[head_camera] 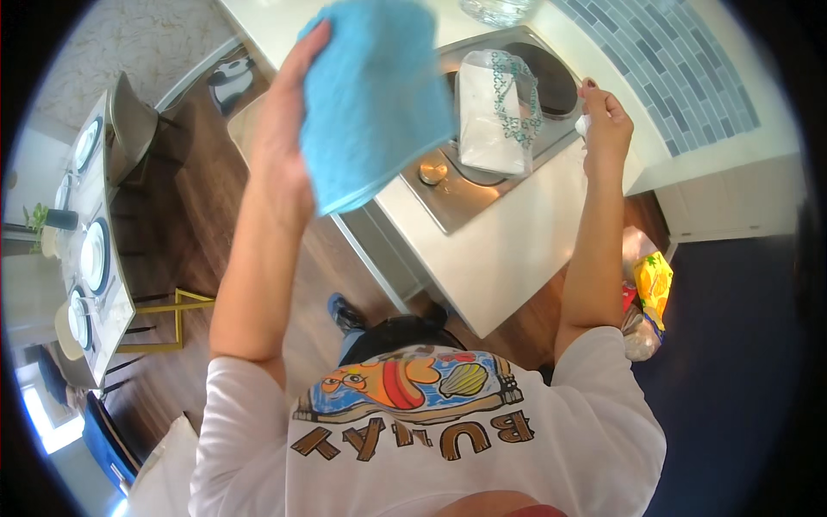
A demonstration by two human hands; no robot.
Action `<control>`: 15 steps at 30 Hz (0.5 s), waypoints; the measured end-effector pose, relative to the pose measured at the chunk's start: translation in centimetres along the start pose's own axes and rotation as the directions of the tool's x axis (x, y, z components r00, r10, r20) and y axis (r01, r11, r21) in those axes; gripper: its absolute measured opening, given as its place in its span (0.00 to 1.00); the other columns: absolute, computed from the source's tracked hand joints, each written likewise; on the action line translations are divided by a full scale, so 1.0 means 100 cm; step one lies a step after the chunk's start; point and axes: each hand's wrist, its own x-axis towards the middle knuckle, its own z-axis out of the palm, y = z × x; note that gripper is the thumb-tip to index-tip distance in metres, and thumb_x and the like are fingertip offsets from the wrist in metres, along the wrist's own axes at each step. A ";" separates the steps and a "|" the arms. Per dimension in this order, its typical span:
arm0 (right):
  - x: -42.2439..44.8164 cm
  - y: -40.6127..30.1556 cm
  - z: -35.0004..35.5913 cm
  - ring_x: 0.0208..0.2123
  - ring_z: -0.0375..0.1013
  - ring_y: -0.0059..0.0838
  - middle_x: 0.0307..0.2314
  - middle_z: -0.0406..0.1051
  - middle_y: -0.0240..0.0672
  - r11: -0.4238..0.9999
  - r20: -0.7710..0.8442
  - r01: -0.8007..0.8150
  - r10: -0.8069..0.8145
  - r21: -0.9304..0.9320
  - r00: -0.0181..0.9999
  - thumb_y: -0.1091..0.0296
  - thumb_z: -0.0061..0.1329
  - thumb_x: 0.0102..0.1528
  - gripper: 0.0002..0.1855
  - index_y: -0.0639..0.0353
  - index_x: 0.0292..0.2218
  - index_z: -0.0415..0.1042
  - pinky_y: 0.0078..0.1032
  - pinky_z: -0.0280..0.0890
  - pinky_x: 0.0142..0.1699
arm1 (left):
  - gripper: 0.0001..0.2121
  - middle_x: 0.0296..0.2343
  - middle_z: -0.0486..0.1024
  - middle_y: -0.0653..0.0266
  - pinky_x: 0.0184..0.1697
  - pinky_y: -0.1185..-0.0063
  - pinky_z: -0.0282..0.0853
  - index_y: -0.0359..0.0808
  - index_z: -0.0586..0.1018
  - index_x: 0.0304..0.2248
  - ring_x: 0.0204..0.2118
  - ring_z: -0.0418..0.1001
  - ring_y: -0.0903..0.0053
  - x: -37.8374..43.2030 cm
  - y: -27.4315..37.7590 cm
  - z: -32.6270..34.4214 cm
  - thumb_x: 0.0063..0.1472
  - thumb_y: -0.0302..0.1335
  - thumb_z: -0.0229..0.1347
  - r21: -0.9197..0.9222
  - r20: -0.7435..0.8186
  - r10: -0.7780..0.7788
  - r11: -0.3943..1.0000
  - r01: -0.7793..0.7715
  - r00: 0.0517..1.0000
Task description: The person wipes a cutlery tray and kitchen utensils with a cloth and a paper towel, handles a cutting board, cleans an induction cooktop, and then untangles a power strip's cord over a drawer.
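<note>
My left hand (286,123) grips a light blue cloth (375,110), raised high in front of me over the counter's edge. The cloth hangs as a broad, slightly blurred sheet, and most of my fingers are behind it. To the right, my right hand (606,126) is closed with a small white piece (583,124), perhaps tissue, showing at its fingers. Between the hands, a clear plastic packet (494,116) with white contents and green print lies on a steel electric hob (446,203). One dark hotplate (546,77) shows beside the packet.
The pale countertop (491,258) ends in a corner near my waist. A clear container (497,10) stands behind the hob, near the tiled wall (646,64). Grocery bags (646,291) sit at right. At left is a dining table (116,310) with place settings and chairs.
</note>
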 end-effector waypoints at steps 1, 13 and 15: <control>0.002 -0.006 -0.003 0.19 0.58 0.11 0.19 0.65 0.23 1.000 -0.031 0.006 -0.006 0.006 1.000 0.60 0.50 0.52 0.13 0.62 0.29 0.75 0.14 0.51 0.24 | 0.16 0.34 0.75 0.61 0.39 0.73 0.73 0.34 0.72 0.40 0.34 0.75 0.71 0.006 -0.008 0.016 0.55 0.34 0.56 -0.096 0.090 0.003 0.995 0.005 0.996; -0.011 -0.017 -0.009 0.36 0.68 0.22 0.36 0.69 0.36 0.910 0.294 -0.049 -0.083 0.413 0.952 0.73 0.49 0.52 0.15 0.68 0.42 0.68 0.19 0.62 0.37 | 0.21 0.38 0.68 0.54 0.41 0.71 0.68 0.35 0.62 0.45 0.40 0.68 0.69 0.041 -0.181 0.025 0.53 0.22 0.56 0.117 -0.390 0.017 0.993 0.031 0.921; -0.031 -0.017 -0.002 0.32 0.69 0.20 0.33 0.70 0.34 0.961 0.235 0.049 -0.115 0.270 0.965 0.75 0.49 0.52 0.14 0.67 0.41 0.69 0.17 0.62 0.31 | 0.23 0.42 0.66 0.56 0.45 0.67 0.65 0.32 0.63 0.46 0.44 0.67 0.68 0.039 -0.179 0.019 0.53 0.25 0.58 0.160 -0.253 0.025 0.987 0.016 0.967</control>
